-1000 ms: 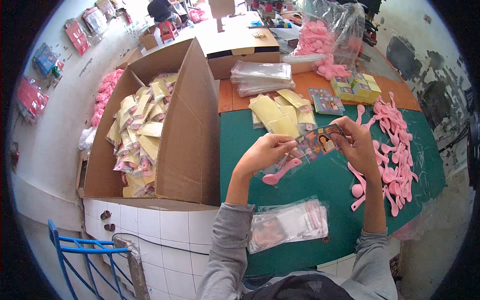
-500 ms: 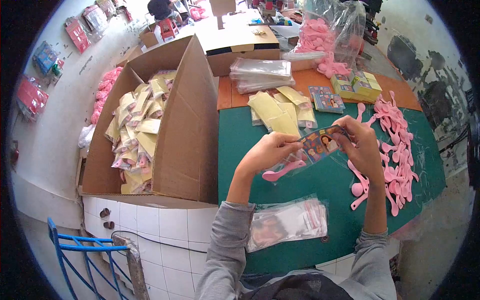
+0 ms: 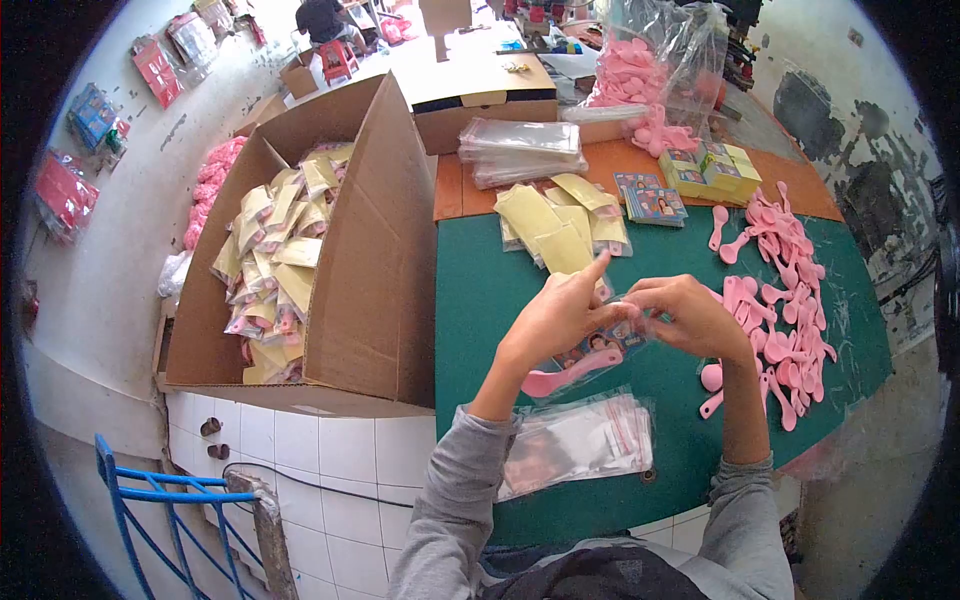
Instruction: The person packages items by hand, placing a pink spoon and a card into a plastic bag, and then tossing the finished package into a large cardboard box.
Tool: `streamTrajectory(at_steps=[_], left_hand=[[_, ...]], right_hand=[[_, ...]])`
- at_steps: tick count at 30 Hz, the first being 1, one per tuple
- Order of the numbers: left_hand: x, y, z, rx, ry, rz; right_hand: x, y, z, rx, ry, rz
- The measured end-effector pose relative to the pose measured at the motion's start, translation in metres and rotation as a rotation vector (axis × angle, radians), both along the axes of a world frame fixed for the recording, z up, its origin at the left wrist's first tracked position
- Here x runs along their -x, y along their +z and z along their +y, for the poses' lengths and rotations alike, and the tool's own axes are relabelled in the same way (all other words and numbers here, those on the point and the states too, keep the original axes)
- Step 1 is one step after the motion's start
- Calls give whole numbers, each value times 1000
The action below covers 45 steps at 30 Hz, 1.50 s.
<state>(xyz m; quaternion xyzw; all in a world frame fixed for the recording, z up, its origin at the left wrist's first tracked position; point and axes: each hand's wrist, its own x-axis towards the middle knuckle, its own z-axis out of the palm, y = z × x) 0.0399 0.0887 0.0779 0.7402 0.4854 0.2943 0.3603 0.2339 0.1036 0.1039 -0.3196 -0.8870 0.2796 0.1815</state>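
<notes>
Between my two hands is a clear plastic bag (image 3: 632, 350) with a printed blue card (image 3: 598, 342) in it. A pink spoon (image 3: 570, 374) lies along the bag's near side, its bowl to the left. My left hand (image 3: 562, 318) pinches the bag's upper edge with the thumb, its index finger pointing up and away. My right hand (image 3: 688, 316) is closed at the bag's right end, fingertips close to the left thumb. Just below lies a stack of clear bags (image 3: 580, 445) on the green table top (image 3: 470, 330).
Loose pink spoons (image 3: 790, 330) are piled on the right. Beyond my hands lie filled bags with yellow backs (image 3: 540, 222), a small card stack (image 3: 655, 205), yellow-edged card blocks (image 3: 722, 178) and more clear bags (image 3: 522, 145). A large cardboard box (image 3: 375, 280) of filled packets stands left.
The card has gone from between my hands into the plastic bag. Both hands have moved closer together and slightly nearer to me, and the spoon has shifted nearer too.
</notes>
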Motion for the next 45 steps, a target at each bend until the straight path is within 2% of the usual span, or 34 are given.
streamTrajectory(at_steps=[5, 7, 10, 13, 14, 17, 20, 23, 27, 30, 32, 33, 35, 36, 39, 41, 42, 45], left_hand=[[-3, 2, -2, -104, 89, 95], [4, 0, -1, -148, 78, 113], [31, 0, -3, -43, -181, -76], [49, -12, -8, -37, -189, -276], [52, -13, -10, 44, -170, -324], [51, -7, -21, 170, -184, -352], [42, -8, -35, 150, -89, -327], [41, -24, -52, 36, -1, -496], [45, -45, -63, -29, 181, -460], [46, -52, -65, -97, 307, -376], [40, -50, -74, -190, 429, -261], [36, -49, -80, -67, 420, -363], [31, -49, -93, 186, 398, -561], [33, -59, -97, 367, 221, -698], [29, -61, -107, 717, 146, -1014], [31, -64, -111, 722, 166, -1033], [33, -64, -115, 710, 170, -990], [35, -64, -129, 729, 173, -961]], right_hand=[[-2, -9, 8, 279, -118, 132], [-2, -10, 6, 279, -181, 236], [-11, -4, 8, 270, -286, 295], [-13, 3, 8, 343, -262, 333], [-13, 4, 7, 382, -231, 344], [-10, -6, 5, 455, -140, 314], [-15, -22, 10, 546, -125, 381], [-12, -24, 9, 554, -154, 402], [0, -15, 0, 648, -206, 393], [-2, -21, 0, 594, -186, 358], [4, -22, -2, 238, -291, 217], [8, -24, -5, 61, -343, 143], [21, -37, -10, -84, -317, 177], [27, -43, -16, -155, -302, 192], [39, -35, -48, 62, 53, -78], [41, -18, -64, 40, 325, -358], [40, -23, -69, 34, 338, -260], [47, -32, -67, -110, 315, -226]])
